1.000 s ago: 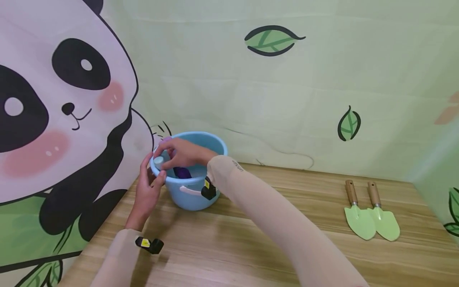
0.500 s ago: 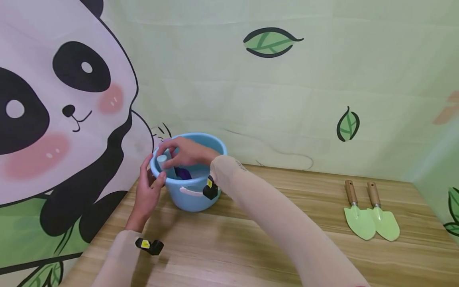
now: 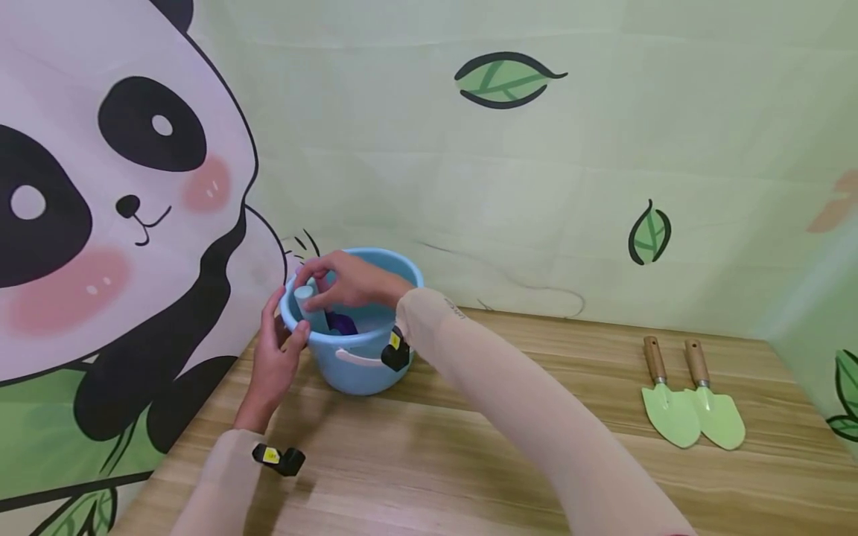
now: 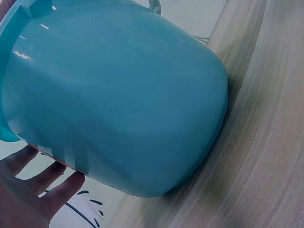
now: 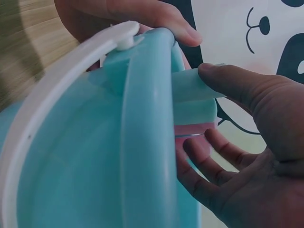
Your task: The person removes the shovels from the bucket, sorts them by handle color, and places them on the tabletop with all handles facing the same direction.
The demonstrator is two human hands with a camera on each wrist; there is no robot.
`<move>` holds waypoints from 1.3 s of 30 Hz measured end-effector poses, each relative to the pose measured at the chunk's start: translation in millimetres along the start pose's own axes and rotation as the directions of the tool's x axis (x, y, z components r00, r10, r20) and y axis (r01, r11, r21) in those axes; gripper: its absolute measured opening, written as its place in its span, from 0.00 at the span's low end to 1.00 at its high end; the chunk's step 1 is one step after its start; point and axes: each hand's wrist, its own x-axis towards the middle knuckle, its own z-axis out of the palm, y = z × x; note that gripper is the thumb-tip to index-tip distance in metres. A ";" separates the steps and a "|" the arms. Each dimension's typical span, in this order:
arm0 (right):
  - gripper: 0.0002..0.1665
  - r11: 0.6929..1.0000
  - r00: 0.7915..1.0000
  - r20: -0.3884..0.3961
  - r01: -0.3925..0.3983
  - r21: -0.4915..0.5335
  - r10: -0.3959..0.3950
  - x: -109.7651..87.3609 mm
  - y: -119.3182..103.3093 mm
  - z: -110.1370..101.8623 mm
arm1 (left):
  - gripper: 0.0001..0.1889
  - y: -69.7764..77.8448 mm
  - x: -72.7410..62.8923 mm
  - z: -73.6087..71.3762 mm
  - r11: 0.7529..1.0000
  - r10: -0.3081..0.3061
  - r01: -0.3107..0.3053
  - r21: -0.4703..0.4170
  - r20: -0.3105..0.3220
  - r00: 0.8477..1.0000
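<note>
Apparently for steadiness, the blue bucket point(image 3: 355, 365) on the bench point(image 3: 375, 461) is gripped at its rim by the left hand point(image 3: 275, 361), while the pale blue cylinder point(image 3: 310, 316) inside is pinched by the right hand point(image 3: 343, 279) near its top, likely the easiest part to reach.

The wood-grain table point(image 3: 415, 454) bears a blue bucket point(image 3: 358, 378) and two green trowels point(image 3: 672, 419)
</note>
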 end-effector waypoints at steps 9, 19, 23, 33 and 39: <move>0.17 1.000 1.000 0.000 0.002 0.030 -0.002 0.4 -2.3 -1.4 | 0.37 -0.8 1.0 0.0 1.000 0.001 -0.001 -0.009 0.007 1.000; 0.17 0.999 1.000 -0.005 0.016 0.051 -0.016 -0.3 -1.1 3.8 | 0.37 -4.3 -0.2 0.2 1.000 -0.001 0.000 0.014 0.003 1.000; 0.17 0.998 1.000 0.003 0.027 0.049 -0.027 0.3 -0.5 5.7 | 0.37 -4.2 -1.1 0.3 1.000 -0.006 0.006 0.006 0.005 1.000; 0.19 0.998 0.999 0.027 0.020 0.059 -0.021 -2.2 -2.6 0.8 | 0.38 -1.6 -1.3 0.8 1.000 0.003 -0.003 0.002 0.002 1.000; 0.19 0.983 0.999 0.022 0.024 0.182 -0.028 -2.7 -7.2 -3.2 | 0.38 -1.3 -1.4 -0.4 1.000 -0.004 0.004 0.008 0.003 1.000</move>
